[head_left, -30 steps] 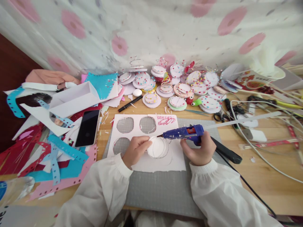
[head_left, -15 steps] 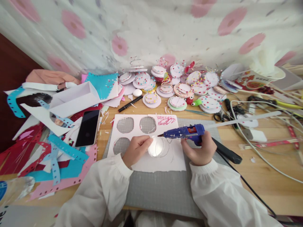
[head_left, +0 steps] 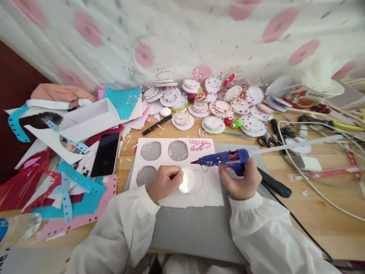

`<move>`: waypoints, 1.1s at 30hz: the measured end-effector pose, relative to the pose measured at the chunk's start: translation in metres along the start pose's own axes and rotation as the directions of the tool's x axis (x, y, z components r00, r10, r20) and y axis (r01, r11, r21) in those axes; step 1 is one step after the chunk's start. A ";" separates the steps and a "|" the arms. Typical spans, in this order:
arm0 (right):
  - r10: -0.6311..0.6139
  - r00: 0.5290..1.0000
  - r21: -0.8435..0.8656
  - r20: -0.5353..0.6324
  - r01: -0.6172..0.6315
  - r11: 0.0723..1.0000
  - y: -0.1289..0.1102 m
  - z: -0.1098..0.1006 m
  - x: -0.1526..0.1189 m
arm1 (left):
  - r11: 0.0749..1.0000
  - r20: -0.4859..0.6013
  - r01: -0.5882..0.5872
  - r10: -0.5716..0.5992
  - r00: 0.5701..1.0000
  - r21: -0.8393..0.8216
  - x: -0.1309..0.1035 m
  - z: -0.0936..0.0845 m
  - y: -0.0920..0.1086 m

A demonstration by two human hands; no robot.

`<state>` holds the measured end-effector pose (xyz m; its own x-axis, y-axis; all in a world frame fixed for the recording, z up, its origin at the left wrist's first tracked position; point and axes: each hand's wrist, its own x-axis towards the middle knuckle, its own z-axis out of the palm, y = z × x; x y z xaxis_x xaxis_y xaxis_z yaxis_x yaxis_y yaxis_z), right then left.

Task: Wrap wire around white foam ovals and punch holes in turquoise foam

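My right hand [head_left: 242, 179] grips a blue glue gun [head_left: 222, 159] by its handle, its dark nozzle pointing left. A long translucent glue stick [head_left: 296, 144] sticks out of the gun's back. My left hand [head_left: 167, 182] pinches the left edge of a small, shiny round disc [head_left: 188, 180]. The nozzle is above the disc and apart from it. Under both lies a white sheet [head_left: 176, 199] with round holes cut in it, some pencil circles and red scribbles. The sheet rests on a grey cutting mat [head_left: 194, 232].
Decorated paper discs [head_left: 184, 118] are stacked along the back. At left are a phone [head_left: 105, 155], paper scraps [head_left: 81, 179] and a white box [head_left: 89, 120]. At right lie a white cable [head_left: 302, 175], scissors [head_left: 266, 140], pliers [head_left: 333, 123] and a paper cup [head_left: 310, 95]. A marker [head_left: 156, 125] lies behind the sheet.
The glue gun's nozzle has shifted slightly right and up, away from the disc's upper edge. My left hand stays at the disc, its fingers curled a little more.
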<state>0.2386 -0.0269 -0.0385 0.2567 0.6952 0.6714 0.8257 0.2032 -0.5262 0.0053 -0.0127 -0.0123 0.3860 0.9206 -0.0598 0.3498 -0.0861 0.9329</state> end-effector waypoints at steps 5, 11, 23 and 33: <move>-0.056 0.998 0.032 0.003 0.056 0.998 -0.003 -0.002 0.003 | 1.000 -0.011 -0.011 0.011 1.000 0.003 -0.001 0.000 0.000; -0.095 0.996 0.020 0.003 0.094 0.995 -0.001 -0.002 0.003 | 1.000 -0.084 0.019 -0.021 0.996 -0.018 0.000 0.000 0.000; -0.153 0.987 0.008 0.052 0.153 0.988 0.003 -0.001 0.003 | 0.997 -0.076 0.059 -0.063 0.995 -0.054 0.002 0.001 0.002; -0.170 0.984 -0.006 0.056 0.171 0.985 0.003 -0.001 0.003 | 0.997 -0.068 0.054 -0.058 0.996 -0.063 0.002 0.000 0.001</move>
<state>0.2424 -0.0249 -0.0372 0.0838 0.6877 0.7212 0.8603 0.3152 -0.4006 0.0069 -0.0110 -0.0115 0.3063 0.9477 -0.0896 0.3157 -0.0124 0.9488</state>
